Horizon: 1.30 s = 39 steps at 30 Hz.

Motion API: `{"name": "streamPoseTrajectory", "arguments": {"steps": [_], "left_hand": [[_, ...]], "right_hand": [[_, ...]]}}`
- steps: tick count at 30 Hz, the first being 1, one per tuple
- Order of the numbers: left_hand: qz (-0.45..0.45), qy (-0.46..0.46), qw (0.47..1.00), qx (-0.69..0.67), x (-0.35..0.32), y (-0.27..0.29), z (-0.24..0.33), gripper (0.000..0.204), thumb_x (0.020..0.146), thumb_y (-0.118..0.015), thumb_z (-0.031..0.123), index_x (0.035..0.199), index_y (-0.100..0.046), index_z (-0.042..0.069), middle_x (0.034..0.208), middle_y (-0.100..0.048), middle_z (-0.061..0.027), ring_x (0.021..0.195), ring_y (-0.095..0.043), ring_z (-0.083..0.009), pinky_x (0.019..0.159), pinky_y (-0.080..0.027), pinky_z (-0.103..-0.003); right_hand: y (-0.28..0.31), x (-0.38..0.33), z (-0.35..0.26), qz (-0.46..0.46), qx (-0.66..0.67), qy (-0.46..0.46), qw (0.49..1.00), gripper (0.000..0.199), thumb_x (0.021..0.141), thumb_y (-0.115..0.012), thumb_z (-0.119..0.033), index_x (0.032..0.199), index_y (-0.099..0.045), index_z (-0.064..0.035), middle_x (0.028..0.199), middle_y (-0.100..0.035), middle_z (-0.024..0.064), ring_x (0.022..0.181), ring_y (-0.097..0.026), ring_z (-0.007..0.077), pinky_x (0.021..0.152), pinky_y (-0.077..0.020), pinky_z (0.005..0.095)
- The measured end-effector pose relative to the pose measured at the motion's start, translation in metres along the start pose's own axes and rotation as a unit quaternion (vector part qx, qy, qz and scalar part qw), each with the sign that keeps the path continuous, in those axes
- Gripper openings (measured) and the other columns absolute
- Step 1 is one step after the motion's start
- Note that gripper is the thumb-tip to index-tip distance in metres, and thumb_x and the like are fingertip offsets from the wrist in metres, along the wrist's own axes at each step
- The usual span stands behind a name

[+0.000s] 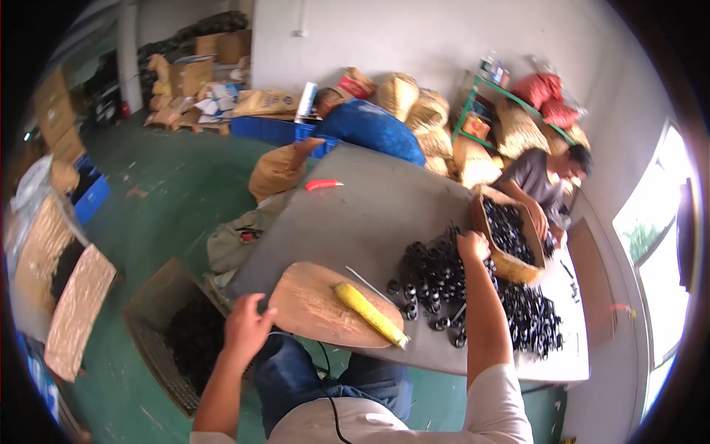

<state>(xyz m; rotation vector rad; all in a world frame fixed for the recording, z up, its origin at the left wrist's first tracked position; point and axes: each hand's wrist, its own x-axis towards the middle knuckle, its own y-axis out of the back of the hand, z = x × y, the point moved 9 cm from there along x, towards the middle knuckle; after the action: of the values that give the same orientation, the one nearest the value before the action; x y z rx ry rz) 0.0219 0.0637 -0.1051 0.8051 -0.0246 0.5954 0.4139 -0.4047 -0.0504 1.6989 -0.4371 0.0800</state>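
The right hand (472, 246) is out over the grey tabletop (370, 214), reaching into the far edge of a heap of small black parts (436, 285). The fingers are curled down among the pieces, knuckles up; whether any part is actually pinched between them cannot be told from this angle. The heap spreads across the right half of the tabletop, running toward the near right corner, where the pieces lie thicker.

Just beyond that hand sits an open cardboard box (510, 237), tilted and full of the same black parts. A second person in a grey shirt (536, 177) leans over the box from the far side, one hand at its rim.

The left hand (246, 325) hangs off the near left edge of the tabletop, above an open carton on the floor (159, 325) with dark contents. Its fingers are spread and loose, and it holds nothing.

Between the two hands, a rounded wooden board (318, 307) lies on the near edge of the tabletop, with a yellow rod-like thing (370, 314) resting diagonally across it. A thin pale stick (366, 283) lies just beside the board. Well apart, at the far end, lies a red-handled tool (323, 184).
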Motion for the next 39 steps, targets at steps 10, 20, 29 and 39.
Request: {"name": "streamPoseTrajectory", "arguments": {"steps": [10, 20, 29, 39], "left_hand": [[0.071, -0.266, 0.954, -0.115, -0.011, -0.035, 0.1, 0.044, 0.086, -0.076, 0.02, 0.123, -0.056, 0.006, 0.11, -0.061, -0.0121, 0.074, -0.063, -0.0216, 0.069, -0.055, -0.036], [-0.259, -0.115, 0.81, -0.513, 0.029, -0.108, 0.143, 0.068, 0.098, -0.062, 0.042, 0.148, -0.038, 0.002, 0.124, -0.06, -0.0106, 0.11, -0.058, -0.0166, 0.094, -0.049, -0.032], [-0.163, -0.056, 0.895, -0.412, 0.032, -0.083, 0.128, 0.032, 0.103, -0.054, 0.034, 0.104, -0.063, 0.003, 0.083, -0.066, -0.0027, 0.079, -0.061, -0.0097, 0.074, -0.049, -0.029], [-0.079, -0.115, 0.907, -0.398, 0.036, -0.082, 0.137, 0.023, 0.101, -0.057, 0.025, 0.106, -0.061, 0.003, 0.081, -0.069, -0.0094, 0.075, -0.068, -0.0213, 0.069, -0.052, -0.036]], "right_hand": [[0.026, -0.039, -0.027, 0.204, 0.118, 0.161, 0.958, 0.017, 0.078, -0.065, -0.019, 0.091, -0.068, -0.009, 0.108, -0.065, 0.007, 0.104, -0.06, 0.0312, 0.089, -0.0486, 0.0445], [0.093, -0.303, -0.11, 0.054, 0.413, 0.507, 0.754, 0.013, 0.083, -0.062, 0.0, 0.095, -0.058, 0.0009, 0.101, -0.059, 0.0168, 0.097, -0.056, 0.0338, 0.089, -0.0458, 0.0467], [-0.014, -0.321, -0.054, -0.037, 0.087, 0.454, 0.886, 0.07, 0.088, -0.065, -0.042, 0.143, -0.044, -0.0027, 0.1, -0.049, 0.0193, 0.095, -0.05, 0.0375, 0.085, -0.0413, 0.0508], [-0.085, -0.309, 0.011, -0.451, 0.479, 0.062, 0.751, 0.039, 0.097, -0.053, -0.033, 0.125, -0.057, -0.0059, 0.096, -0.063, 0.0152, 0.083, -0.062, 0.0264, 0.068, -0.0498, 0.0364]]}}
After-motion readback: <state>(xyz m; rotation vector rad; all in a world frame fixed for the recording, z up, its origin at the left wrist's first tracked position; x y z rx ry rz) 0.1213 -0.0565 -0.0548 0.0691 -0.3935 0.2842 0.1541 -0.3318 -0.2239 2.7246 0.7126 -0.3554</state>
